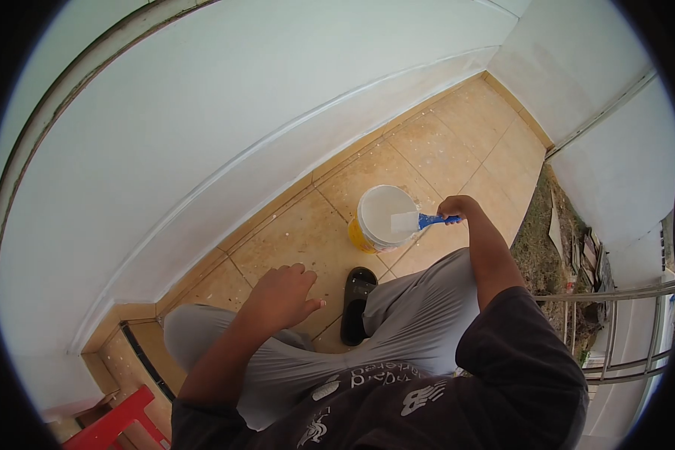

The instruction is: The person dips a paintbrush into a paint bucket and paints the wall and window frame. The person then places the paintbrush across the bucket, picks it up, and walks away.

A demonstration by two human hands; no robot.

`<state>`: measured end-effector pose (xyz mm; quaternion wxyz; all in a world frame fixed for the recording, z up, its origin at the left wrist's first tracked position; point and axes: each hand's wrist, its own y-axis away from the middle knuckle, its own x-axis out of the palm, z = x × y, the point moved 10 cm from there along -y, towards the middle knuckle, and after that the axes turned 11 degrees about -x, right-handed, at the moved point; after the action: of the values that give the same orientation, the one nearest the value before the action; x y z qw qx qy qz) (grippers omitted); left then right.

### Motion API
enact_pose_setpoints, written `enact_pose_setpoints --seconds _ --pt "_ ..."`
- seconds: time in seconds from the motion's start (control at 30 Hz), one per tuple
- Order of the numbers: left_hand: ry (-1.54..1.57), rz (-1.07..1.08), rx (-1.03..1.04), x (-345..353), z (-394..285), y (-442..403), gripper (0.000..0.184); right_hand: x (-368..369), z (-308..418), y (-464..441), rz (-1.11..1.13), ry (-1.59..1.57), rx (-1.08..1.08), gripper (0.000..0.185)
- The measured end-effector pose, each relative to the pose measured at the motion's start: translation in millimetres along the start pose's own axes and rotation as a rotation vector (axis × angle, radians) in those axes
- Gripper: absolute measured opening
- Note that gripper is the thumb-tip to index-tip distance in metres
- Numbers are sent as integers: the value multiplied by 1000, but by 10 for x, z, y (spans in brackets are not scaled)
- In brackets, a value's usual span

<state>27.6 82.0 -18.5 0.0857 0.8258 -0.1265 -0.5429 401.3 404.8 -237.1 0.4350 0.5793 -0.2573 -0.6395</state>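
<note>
In my right hand (456,208) is a putty knife (430,221) with a blue handle and a wide, pale blade. My fingers are wrapped round the handle. The blade reaches over the rim of a white plastic bucket (361,217) with a yellow label, which stands on the tiled floor. White material coats the bucket's inside; how deep it goes I cannot tell. My left hand (281,294) is empty above my knee, its fingers loosely bent and the thumb apart.
A long white wall (202,127) runs along the left above beige floor tiles (435,142) with white specks. My foot wears a black sandal (358,300). A red object (120,420) is at lower left; a metal railing (615,295) and debris (589,259) are at right.
</note>
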Motion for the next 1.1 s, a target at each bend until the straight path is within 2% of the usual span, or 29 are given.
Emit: enact_pose_setpoints --seconds 0.27,0.4,0.5,0.6,0.7,0.8,0.9,1.03,1.1 --pt "-31 120 -56 23 -15 -48 47 -223 120 239 -260 -223 -13 20" --pt "-27 127 -63 35 2 -39 46 -182 216 250 -127 149 -2 22" --pt "-32 122 -60 17 -4 -40 46 -194 168 255 -181 6 20 22" --pt "-27 114 -52 30 -17 -39 46 -212 265 221 -139 241 -33 22" --pt "-22 43 1 -7 -52 -52 42 -230 255 271 -187 139 -9 22" --pt "0 21 20 11 -77 -19 39 -227 218 251 -176 182 13 22" --pt "-15 56 24 100 -105 -14 38 -197 116 222 -235 -86 -15 24" --pt "-5 89 30 157 -157 -8 41 -203 231 399 -204 14 7 20" --pt "-19 92 33 185 -153 -14 41 -136 130 335 -191 -62 17 20"
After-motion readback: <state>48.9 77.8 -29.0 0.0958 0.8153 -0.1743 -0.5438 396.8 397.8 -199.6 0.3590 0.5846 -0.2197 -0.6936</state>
